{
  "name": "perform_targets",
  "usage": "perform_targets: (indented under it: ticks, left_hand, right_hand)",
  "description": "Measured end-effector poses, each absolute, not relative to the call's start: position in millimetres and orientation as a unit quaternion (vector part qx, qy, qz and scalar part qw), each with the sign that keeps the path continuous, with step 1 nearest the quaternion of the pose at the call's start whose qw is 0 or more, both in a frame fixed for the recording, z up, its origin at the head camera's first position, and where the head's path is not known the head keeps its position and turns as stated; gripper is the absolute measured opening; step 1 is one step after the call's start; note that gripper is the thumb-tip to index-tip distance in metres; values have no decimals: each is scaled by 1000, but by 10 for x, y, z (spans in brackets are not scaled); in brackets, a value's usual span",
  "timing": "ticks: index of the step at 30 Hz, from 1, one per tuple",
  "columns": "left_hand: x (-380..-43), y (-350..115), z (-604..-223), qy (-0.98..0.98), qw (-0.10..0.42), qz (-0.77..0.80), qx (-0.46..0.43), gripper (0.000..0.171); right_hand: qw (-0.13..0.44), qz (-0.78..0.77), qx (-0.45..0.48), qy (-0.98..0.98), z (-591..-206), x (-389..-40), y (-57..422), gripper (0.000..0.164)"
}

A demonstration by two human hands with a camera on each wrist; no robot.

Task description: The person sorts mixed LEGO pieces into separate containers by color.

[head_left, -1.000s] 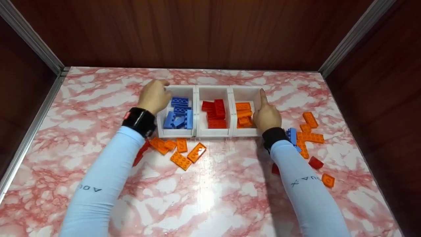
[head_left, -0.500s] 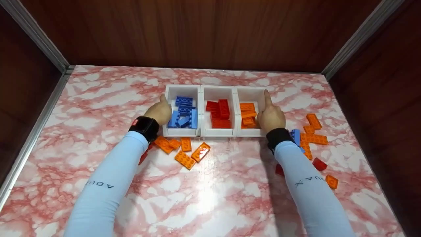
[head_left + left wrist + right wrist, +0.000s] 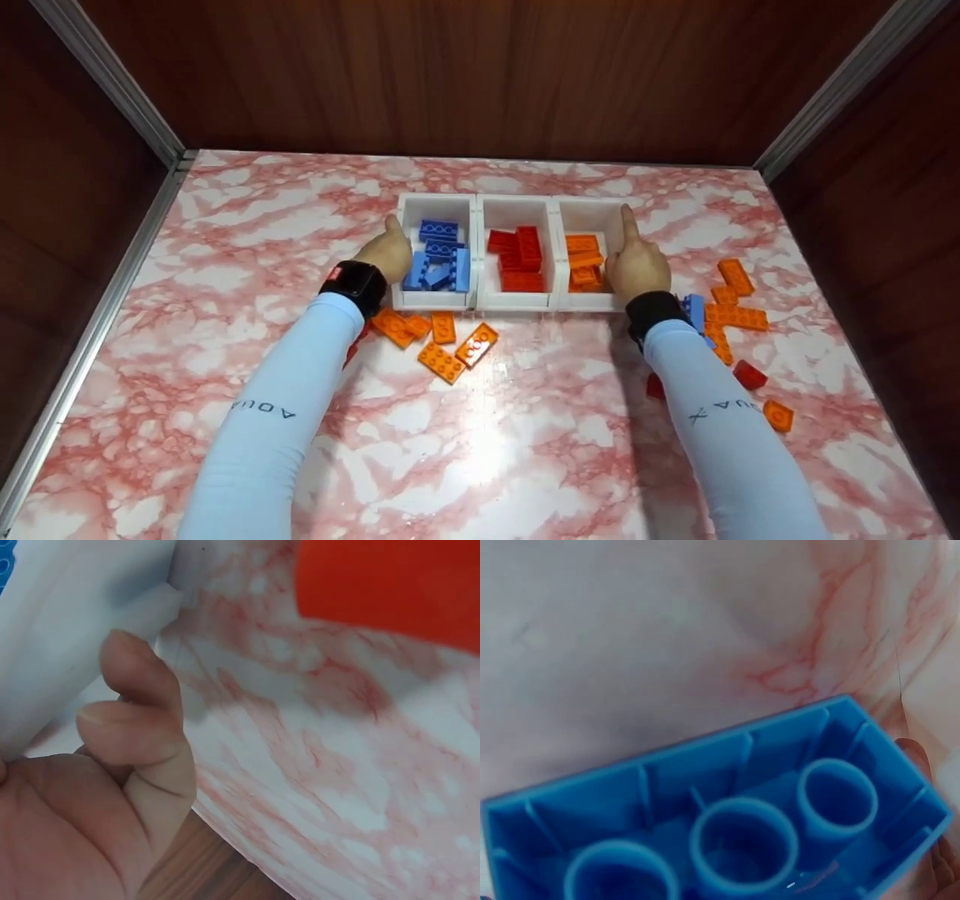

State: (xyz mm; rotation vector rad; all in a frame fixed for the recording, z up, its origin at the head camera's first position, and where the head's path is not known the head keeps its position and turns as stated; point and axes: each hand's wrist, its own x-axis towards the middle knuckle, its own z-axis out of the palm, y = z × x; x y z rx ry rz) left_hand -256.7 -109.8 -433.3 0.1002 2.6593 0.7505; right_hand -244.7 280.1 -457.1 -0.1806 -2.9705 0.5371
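Observation:
A white three-compartment tray [image 3: 514,301] stands on the table, with blue bricks [image 3: 439,251] in its left compartment, red bricks [image 3: 521,259] in the middle and orange bricks [image 3: 583,262] on the right. My left hand [image 3: 386,253] grips the tray's left side; in the left wrist view two bent fingers [image 3: 135,731] show beside the white outer wall. At the opposite end my right hand [image 3: 639,266] holds the right wall, its index finger pointing away along the rim. Most of the right hand is hidden in the right wrist view behind a close blue brick [image 3: 742,825].
Loose orange bricks [image 3: 441,361] lie in front of the tray, with a red brick [image 3: 356,345] partly under the left forearm. Right of the right wrist are more orange bricks [image 3: 736,316], a blue brick [image 3: 694,311] and a red brick [image 3: 750,374]. Dark wooden walls [image 3: 480,75] enclose the table.
My left hand has come down from above the tray's left end to its outer side. The right hand stays at the right wall. The head view has shifted, so everything appears further right.

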Motion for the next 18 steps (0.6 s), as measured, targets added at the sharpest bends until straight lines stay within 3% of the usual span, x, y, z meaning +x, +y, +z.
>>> perform_targets:
  ticks: [11, 18]
  left_hand:
    - [-2543, -1053, -4397, 939, 183, 292, 15, 64]
    - [-2290, -1281, -4255, 946, 172, 265, 78, 68]
  right_hand:
    - [52, 170, -49, -983, -4561, -2414, 2837, 80]
    - [78, 171, -34, -982, -4565, -2387, 2821, 79]
